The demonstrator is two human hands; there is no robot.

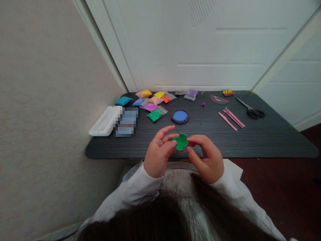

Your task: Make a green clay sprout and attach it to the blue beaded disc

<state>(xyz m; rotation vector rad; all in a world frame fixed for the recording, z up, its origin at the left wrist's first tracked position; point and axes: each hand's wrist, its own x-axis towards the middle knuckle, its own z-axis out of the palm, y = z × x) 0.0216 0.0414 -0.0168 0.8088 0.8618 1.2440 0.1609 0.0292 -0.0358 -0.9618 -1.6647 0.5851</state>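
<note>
Above the table's near edge, a green clay clover-like piece (182, 142) with several rounded, cupped lobes is between my hands. My left hand (158, 154) pinches its left side, thumb on top and other fingers behind or beneath. The index finger of that hand stretches out above the piece. Thumb and forefinger of my right hand (207, 157) close on the right edge of the clover. Just beyond lies a blue clay disc (180, 115) ringed with small brown balls. A bag of green clay (154, 115) lies behind my left hand.
Several bags of coloured clay, such as a teal one (123, 101), lie at the back left near a white case (106, 121). To the right are pink modelling tools (234, 117), black-handled scissors (252, 112), a clear curved plate (219, 99) and a purple clay lump (203, 104).
</note>
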